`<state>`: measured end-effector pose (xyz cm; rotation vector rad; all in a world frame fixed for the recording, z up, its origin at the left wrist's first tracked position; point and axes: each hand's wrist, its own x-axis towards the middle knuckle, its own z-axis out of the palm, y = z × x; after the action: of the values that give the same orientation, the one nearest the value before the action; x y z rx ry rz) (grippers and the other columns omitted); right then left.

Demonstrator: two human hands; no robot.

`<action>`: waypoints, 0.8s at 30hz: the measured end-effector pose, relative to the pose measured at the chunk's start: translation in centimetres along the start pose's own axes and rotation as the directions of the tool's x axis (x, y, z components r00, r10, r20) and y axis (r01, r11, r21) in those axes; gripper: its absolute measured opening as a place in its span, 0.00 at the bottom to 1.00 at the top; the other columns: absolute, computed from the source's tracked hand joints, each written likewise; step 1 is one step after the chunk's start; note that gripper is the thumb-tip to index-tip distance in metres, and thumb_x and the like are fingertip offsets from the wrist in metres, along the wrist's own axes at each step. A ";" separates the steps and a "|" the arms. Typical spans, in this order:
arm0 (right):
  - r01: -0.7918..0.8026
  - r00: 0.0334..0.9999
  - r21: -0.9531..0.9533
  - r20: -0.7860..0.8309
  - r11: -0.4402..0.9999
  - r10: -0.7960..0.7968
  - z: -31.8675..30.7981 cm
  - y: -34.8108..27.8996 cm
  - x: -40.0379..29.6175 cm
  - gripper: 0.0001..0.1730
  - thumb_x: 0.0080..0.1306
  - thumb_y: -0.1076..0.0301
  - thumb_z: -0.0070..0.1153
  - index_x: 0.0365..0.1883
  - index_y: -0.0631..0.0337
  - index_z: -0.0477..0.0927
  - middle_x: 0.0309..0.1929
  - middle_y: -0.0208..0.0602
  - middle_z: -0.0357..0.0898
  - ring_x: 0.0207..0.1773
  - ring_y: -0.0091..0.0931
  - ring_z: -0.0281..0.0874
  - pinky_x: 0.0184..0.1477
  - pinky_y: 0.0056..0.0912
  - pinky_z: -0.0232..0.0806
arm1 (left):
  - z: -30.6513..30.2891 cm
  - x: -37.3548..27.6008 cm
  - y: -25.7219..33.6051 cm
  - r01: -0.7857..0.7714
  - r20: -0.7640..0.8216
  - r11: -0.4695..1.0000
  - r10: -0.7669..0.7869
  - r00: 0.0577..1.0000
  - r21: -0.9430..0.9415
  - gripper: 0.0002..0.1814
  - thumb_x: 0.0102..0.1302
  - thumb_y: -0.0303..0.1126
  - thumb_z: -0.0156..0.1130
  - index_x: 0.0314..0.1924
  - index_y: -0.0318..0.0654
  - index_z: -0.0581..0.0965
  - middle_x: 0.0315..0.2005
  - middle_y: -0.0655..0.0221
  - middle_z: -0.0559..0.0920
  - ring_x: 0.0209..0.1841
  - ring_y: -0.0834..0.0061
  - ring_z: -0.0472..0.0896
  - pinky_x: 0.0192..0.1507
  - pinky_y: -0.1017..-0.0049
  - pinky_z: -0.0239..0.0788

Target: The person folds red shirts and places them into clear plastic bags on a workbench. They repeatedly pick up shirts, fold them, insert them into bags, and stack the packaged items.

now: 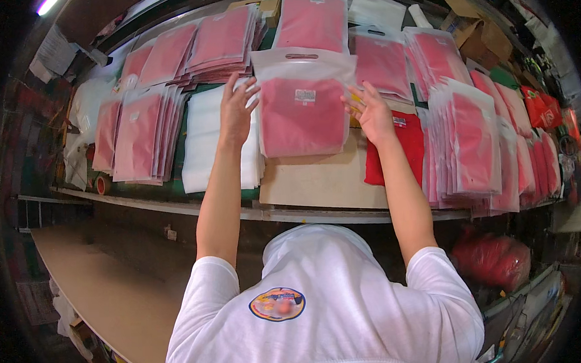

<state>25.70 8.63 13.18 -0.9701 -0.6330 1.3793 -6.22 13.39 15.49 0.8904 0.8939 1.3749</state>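
Note:
A frosted plastic bag (305, 127) with a cut-out handle lies before me, with folded red fabric and a label bearing writing inside. My left hand (237, 111) is by its left edge with fingers spread, above a stack of white plastic bags (203, 141). Off the bag's right edge is my right hand (372, 113), its fingers also apart; whether any fingertip touches the plastic I cannot tell. Neither hand grips anything. Beneath my right wrist lies a folded red garment (408, 142) with a label. A tan board (315, 183) lies under the bag's lower end.
Stacks of filled bags stand at the left (140, 134), the back left (221, 38) and the right (473, 139). Another filled bag (312, 22) lies behind the middle one. An open cardboard box (483, 39) is at the back right. A tape roll (102, 184) sits near the front left edge.

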 end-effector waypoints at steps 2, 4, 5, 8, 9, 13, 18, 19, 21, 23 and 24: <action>-0.059 0.997 -0.547 -0.078 0.835 0.020 -4.7 4.6 2.2 0.39 0.72 0.62 0.57 0.75 0.70 0.59 0.71 0.52 0.69 0.69 0.35 0.71 0.66 0.41 0.67 | -1.5 0.7 -3.8 0.143 -0.035 0.939 -0.139 0.990 0.314 0.33 0.71 0.33 0.59 0.73 0.33 0.62 0.51 0.59 0.82 0.54 0.68 0.80 0.59 0.65 0.69; -0.168 0.981 -0.732 -0.190 0.661 0.040 -7.8 9.8 1.4 0.45 0.68 0.57 0.63 0.77 0.66 0.57 0.70 0.56 0.69 0.74 0.40 0.65 0.73 0.44 0.59 | -2.6 -0.9 -7.9 0.290 -0.060 0.741 -0.321 0.945 0.606 0.34 0.68 0.31 0.61 0.71 0.28 0.62 0.46 0.57 0.84 0.49 0.68 0.82 0.54 0.68 0.71; -0.260 0.965 -0.663 -0.201 0.702 0.167 -6.9 10.9 0.1 0.48 0.67 0.56 0.65 0.78 0.63 0.55 0.70 0.57 0.68 0.75 0.39 0.64 0.72 0.42 0.60 | -3.6 -2.6 -10.1 0.322 -0.121 0.621 -0.343 0.931 0.715 0.33 0.66 0.29 0.61 0.69 0.25 0.64 0.43 0.56 0.85 0.47 0.68 0.83 0.51 0.70 0.73; -0.126 0.989 -0.594 -0.136 0.795 0.056 -4.9 13.0 -1.6 0.48 0.66 0.57 0.67 0.79 0.55 0.55 0.62 0.52 0.76 0.65 0.38 0.75 0.65 0.41 0.67 | -6.7 -4.0 -16.3 0.064 -0.011 0.581 -0.093 0.996 0.812 0.32 0.62 0.27 0.64 0.67 0.32 0.69 0.44 0.51 0.82 0.49 0.60 0.80 0.53 0.61 0.69; -0.103 0.992 -0.638 -0.119 0.763 0.034 -4.4 12.9 -2.0 0.48 0.66 0.57 0.67 0.79 0.52 0.55 0.59 0.50 0.78 0.61 0.37 0.78 0.62 0.41 0.69 | -6.3 -4.4 -16.7 -0.075 0.058 0.483 0.051 0.997 0.872 0.31 0.62 0.27 0.64 0.66 0.35 0.71 0.45 0.50 0.81 0.50 0.58 0.79 0.54 0.59 0.68; -0.103 0.995 -0.806 -0.094 0.583 0.046 -4.1 13.4 -3.4 0.46 0.64 0.63 0.67 0.78 0.47 0.58 0.49 0.46 0.83 0.50 0.38 0.84 0.54 0.42 0.72 | -6.0 -6.1 -16.7 -0.312 0.307 0.192 0.057 0.950 0.931 0.27 0.59 0.24 0.63 0.60 0.44 0.78 0.48 0.48 0.77 0.54 0.48 0.73 0.57 0.52 0.63; -0.101 0.995 -0.905 -0.097 0.413 0.032 -5.3 14.0 -6.4 0.40 0.56 0.78 0.63 0.70 0.51 0.72 0.50 0.47 0.80 0.49 0.37 0.81 0.48 0.37 0.75 | -6.9 -10.5 -16.4 -0.295 0.317 0.224 -0.072 0.946 0.929 0.22 0.58 0.22 0.62 0.54 0.42 0.81 0.48 0.49 0.76 0.55 0.48 0.73 0.57 0.52 0.63; -0.072 0.997 -0.932 -0.064 0.354 0.034 -5.9 14.3 -7.2 0.38 0.55 0.79 0.62 0.68 0.52 0.74 0.52 0.48 0.79 0.50 0.39 0.81 0.49 0.38 0.75 | -7.2 -11.7 -16.1 -0.254 0.291 0.259 -0.114 0.950 0.932 0.22 0.58 0.23 0.62 0.54 0.42 0.81 0.49 0.49 0.75 0.56 0.48 0.72 0.58 0.51 0.63; -0.099 0.994 -0.975 -0.107 0.197 -0.029 -6.3 14.4 -9.6 0.35 0.56 0.75 0.62 0.66 0.51 0.77 0.60 0.52 0.75 0.60 0.44 0.75 0.57 0.44 0.71 | -7.1 -14.3 -14.9 -0.284 0.305 0.155 -0.133 0.943 0.946 0.23 0.58 0.23 0.62 0.55 0.43 0.81 0.53 0.48 0.73 0.59 0.48 0.71 0.61 0.50 0.62; -0.028 0.985 -0.997 -0.040 0.074 -0.168 -5.5 14.1 -9.9 0.32 0.58 0.72 0.61 0.64 0.51 0.78 0.66 0.53 0.69 0.67 0.47 0.69 0.62 0.50 0.67 | -6.1 -14.5 -14.1 -0.305 0.314 0.110 -0.072 0.947 0.946 0.23 0.60 0.25 0.62 0.58 0.45 0.79 0.58 0.48 0.71 0.62 0.47 0.68 0.65 0.47 0.59; 0.056 0.961 -0.998 0.048 0.022 -0.273 -4.4 14.2 -9.6 0.31 0.60 0.70 0.61 0.65 0.50 0.78 0.68 0.52 0.66 0.70 0.48 0.65 0.64 0.53 0.65 | -5.0 -13.7 -14.1 -0.317 0.319 0.119 0.000 0.948 0.941 0.24 0.62 0.28 0.62 0.60 0.46 0.78 0.61 0.48 0.69 0.65 0.46 0.67 0.67 0.45 0.57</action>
<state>20.93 -2.74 0.45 -2.0339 -1.6672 0.3597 -5.09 -0.40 0.62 2.2310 1.5860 0.5741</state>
